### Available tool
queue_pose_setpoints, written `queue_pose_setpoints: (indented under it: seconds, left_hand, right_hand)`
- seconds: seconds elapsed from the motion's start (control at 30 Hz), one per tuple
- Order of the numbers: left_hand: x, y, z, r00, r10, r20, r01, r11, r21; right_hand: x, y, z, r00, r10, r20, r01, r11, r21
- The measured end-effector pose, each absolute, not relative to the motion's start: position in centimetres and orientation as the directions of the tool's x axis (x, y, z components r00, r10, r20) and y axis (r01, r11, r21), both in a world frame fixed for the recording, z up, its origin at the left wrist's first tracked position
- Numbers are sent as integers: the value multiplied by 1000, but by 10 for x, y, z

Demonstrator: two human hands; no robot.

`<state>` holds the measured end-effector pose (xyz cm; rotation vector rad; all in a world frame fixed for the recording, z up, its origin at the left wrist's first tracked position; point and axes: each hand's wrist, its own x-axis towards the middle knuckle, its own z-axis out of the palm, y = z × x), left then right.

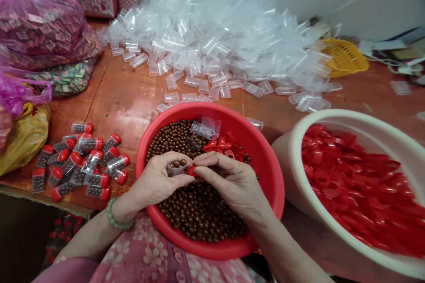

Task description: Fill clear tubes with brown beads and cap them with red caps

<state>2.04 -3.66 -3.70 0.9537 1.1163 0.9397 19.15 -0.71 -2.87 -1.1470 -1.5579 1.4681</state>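
Note:
My left hand (158, 181) is closed around a small clear plastic container (177, 166), its open end showing several brown balls. Pinched between the thumb and fingers of my right hand (232, 181) is a red cap (191, 170), close beside the container's mouth. I cannot tell whether the two touch. Both hands are over a red basin (275, 177) holding many brown balls (202, 216). Inside it, beyond my hands, lie more red caps (229, 143) and a few clear empty containers (207, 128).
Filled, red-capped containers (83, 159) lie in a pile on the wooden table (122, 93) at left, near tied plastic bags (43, 31). A big heap of clear containers (215, 40) covers the back. At right are a white tub (295, 141) of red caps and a yellow basket (345, 57).

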Motion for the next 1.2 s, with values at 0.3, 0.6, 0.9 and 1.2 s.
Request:
queue_pose_setpoints:
  seconds: [0.3,0.6,0.9,1.2]
  left_hand:
    - [13,-34,-37,347,856,-385,-353,499,792]
    - [0,-34,-36,585,785,-203,-627,597,500]
    - [-3,-33,-33,613,760,-215,-625,633,456]
    - [-2,-33,-39,609,766,-207,-605,617,503]
  right_hand:
    - [207,-3,-10,-651,747,134,367,464,-806]
    - [183,19,-9,-201,977,-64,-7,-67,-998]
    - [153,19,-4,-372,925,-76,18,-75,-997]
    - [164,22,-9,-408,912,33,158,106,-982]
